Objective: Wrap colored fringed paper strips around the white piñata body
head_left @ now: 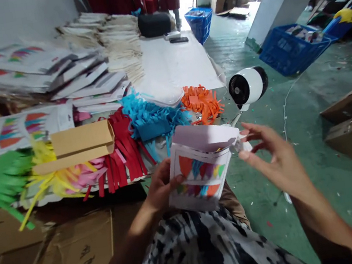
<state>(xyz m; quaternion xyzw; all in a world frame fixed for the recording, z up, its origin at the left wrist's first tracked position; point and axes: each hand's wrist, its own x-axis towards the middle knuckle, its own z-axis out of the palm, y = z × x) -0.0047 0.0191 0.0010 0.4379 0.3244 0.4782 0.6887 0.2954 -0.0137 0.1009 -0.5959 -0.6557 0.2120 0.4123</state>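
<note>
My left hand (158, 188) is closed on the left side of a white printed envelope (196, 148), its thumb across the front. Pictures of colourful tassels cover that front, and the top flap stands open. At the envelope's upper right corner, my right hand (274, 157) pinches a small whitish, partly see-through piece (243, 145) between thumb and fingers. What that piece is, and whether it is joined to the envelope, I cannot tell. Beyond the envelope lie blue fringed tissue tassels (157, 117) and orange ones (203, 101).
Red (125, 144), yellow (46, 158) and green fringes (2, 173) line the table's near edge, with a folded tan card (81, 139) on top. Stacked printed envelopes (44, 72) fill the back left. A white fan (250, 87) stands beside the table; blue baskets (292, 50) are farther off.
</note>
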